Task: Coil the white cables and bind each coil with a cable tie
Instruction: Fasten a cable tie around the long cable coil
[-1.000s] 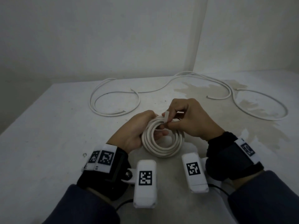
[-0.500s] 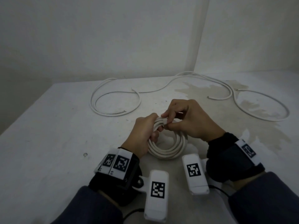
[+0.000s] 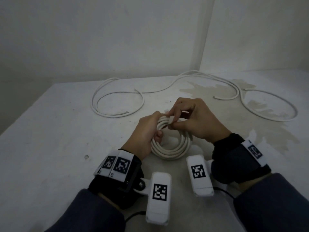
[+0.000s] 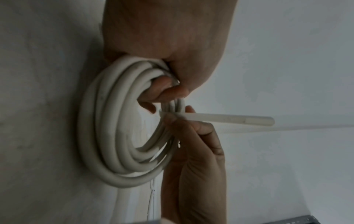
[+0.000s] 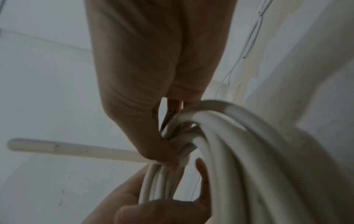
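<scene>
Since half a second ago, both hands have shifted a little toward the frame's centre, and the tie's [image 3: 170, 119] tail now shows between the right fingertips. At lower centre of the head view, the left hand [image 3: 147, 131] has its fingers curled through the coil [image 3: 172, 148] and grips the left side of the bundle, which rests on the table [image 3: 50, 139]. Just right of it, the right hand [image 3: 197, 121] pinches the tie at the coil's upper edge. In the left wrist view the tie [image 4: 220, 119] sticks out stiffly to the right from the wrapped strands; whether it is fully tightened cannot be told. Across the upper part of the head view, two loose cables lie uncoiled: one looped at upper left [image 3: 117, 104], another [image 3: 267, 106] trailing over a stain [image 3: 209, 91] at upper right.
</scene>
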